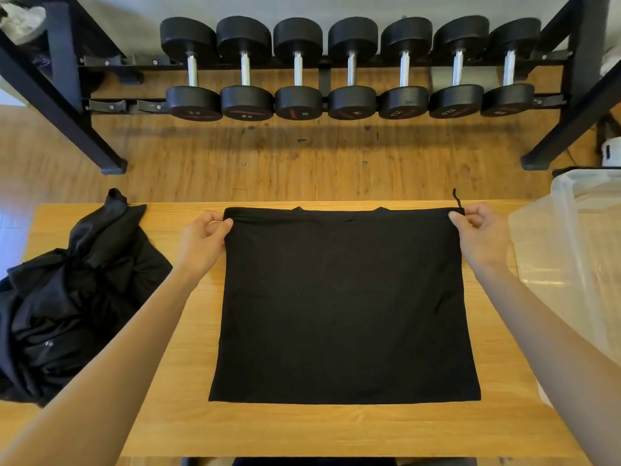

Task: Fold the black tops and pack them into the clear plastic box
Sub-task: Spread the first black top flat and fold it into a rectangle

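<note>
- Wooden flooring runs behind a light wooden table, and a black rack beyond the table carries a row of seven black dumbbells with steel handles.
- A black top lies spread flat at the middle of the table, forming a near-square shape whose far edge runs close to the table's far edge.
- Two small points of fabric poke out along the top's far edge, and a thin black thread sticks up from its far right corner.
- The person's left hand pinches the far left corner of the black top between thumb and curled fingers, with the forearm crossing the table to the left of the top.
- The right hand pinches the far right corner of the black top the same way, thumb on the fabric and fingers curled beneath; the forearm lies to the right of the top.
- A heap of black tops sits crumpled to the left of the spread top, partly hanging over the table's left edge.
- A clear plastic box stands to the right of the spread top at the table's right edge; its contents cannot be made out.
</note>
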### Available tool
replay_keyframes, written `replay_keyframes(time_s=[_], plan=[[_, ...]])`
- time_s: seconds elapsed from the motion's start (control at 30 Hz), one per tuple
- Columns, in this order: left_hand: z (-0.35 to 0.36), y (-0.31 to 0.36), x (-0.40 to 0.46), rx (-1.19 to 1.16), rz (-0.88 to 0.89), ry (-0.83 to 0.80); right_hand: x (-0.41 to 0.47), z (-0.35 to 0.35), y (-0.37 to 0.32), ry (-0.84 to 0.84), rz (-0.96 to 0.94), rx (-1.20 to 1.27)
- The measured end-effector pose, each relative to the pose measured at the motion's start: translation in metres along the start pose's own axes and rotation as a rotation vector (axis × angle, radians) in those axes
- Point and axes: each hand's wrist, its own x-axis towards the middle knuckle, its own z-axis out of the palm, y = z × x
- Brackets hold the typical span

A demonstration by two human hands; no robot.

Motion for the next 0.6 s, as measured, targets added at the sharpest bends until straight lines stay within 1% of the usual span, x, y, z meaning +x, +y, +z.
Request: replay_keyframes(time_s=[0.1, 0.27, 0.4, 0.5, 0.6], plan=[[0.004, -0.004, 0.004, 0.018, 0.004, 0.044, 0.001, 0.006, 0.003, 0.024, -0.002, -0.051], [0.008, -0.004, 0.0, -0.106, 0.046, 0.129, -0.005, 0.008, -0.001, 0.093, -0.046, -0.009], [0.004, -0.004, -0.002, -0.161, 0.056, 0.142, -0.012, 0.004, -0.007, 0.126, -0.118, 0.025], [0.005, -0.004, 0.001, -0.17, 0.044, 0.138, -0.007, 0.008, -0.008, 0.128, -0.136, -0.004], [0.011, -0.005, 0.005, -0.126, 0.033, 0.156, 0.0, 0.018, -0.003, 0.113, -0.136, -0.032]])
